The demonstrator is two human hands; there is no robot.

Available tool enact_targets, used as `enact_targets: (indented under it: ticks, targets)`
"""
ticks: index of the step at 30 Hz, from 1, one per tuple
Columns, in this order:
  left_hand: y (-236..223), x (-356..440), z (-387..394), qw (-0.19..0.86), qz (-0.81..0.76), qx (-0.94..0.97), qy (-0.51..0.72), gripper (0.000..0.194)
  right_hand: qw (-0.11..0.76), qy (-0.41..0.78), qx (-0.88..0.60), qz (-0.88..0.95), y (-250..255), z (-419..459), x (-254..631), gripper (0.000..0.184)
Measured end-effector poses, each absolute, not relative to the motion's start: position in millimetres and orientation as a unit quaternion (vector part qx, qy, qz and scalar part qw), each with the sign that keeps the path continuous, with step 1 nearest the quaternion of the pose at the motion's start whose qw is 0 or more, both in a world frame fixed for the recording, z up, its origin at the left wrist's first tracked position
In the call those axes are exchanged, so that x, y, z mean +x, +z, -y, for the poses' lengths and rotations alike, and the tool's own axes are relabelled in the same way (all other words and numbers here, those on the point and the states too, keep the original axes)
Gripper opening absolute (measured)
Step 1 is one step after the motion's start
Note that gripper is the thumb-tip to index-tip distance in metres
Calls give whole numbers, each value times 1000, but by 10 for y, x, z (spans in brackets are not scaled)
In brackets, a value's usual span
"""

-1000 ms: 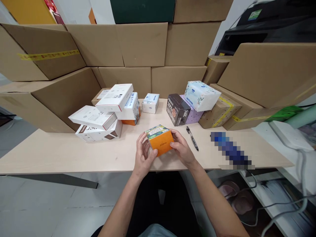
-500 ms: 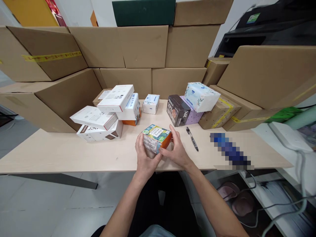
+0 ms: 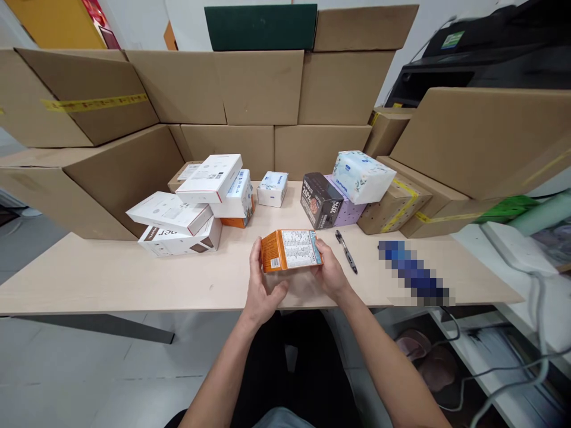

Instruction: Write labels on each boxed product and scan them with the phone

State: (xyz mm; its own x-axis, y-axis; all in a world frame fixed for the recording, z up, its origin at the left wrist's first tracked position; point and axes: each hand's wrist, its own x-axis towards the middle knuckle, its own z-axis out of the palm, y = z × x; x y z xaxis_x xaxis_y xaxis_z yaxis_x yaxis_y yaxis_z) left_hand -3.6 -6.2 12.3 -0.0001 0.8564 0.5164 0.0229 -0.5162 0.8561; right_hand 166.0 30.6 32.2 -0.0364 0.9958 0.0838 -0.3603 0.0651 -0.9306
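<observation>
A small orange, blue and white printed carton [image 3: 300, 249] is held tilted just above the near middle of the table, its white text panel and orange end showing. My left hand [image 3: 262, 291] supports its left end with the fingers, while the left thumb stands away below it. My right hand [image 3: 331, 274] grips the carton's right end, with part of the fingers hidden behind it. A black pen [image 3: 347, 252] lies on the table to the right of my right hand.
White boxes [image 3: 167, 212] are stacked at the left of the wooden table [image 3: 111, 279]. A small tissue pack [image 3: 272, 189] stands at the back. Right of it are a dark brown box [image 3: 320, 200] and a larger tissue pack [image 3: 362, 176]. Cardboard walls [image 3: 250, 148] surround the table's back and sides.
The carton has been turned in my hands, so its colourful top has swung out of sight and the text panel and orange end face me. My right hand has moved slightly right.
</observation>
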Motion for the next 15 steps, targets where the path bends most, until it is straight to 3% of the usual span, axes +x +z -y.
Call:
enact_targets:
  ticks: [4,7,11,15]
  targets:
    - [124,-16,81,328,-400,589,622,92,547,631,-367,409,353,-291,1645,36]
    - [140,-20,103,314,-429,574,623,92,522,596,-398,462,362,-269,1649,37]
    - [166,-17,131,266,-445,543,660,89,512,404,-477,590,353,-262,1670,46]
    - [146,-1,137,233,-429,548,679,89,509,166,-574,620,364,-287,1870,35]
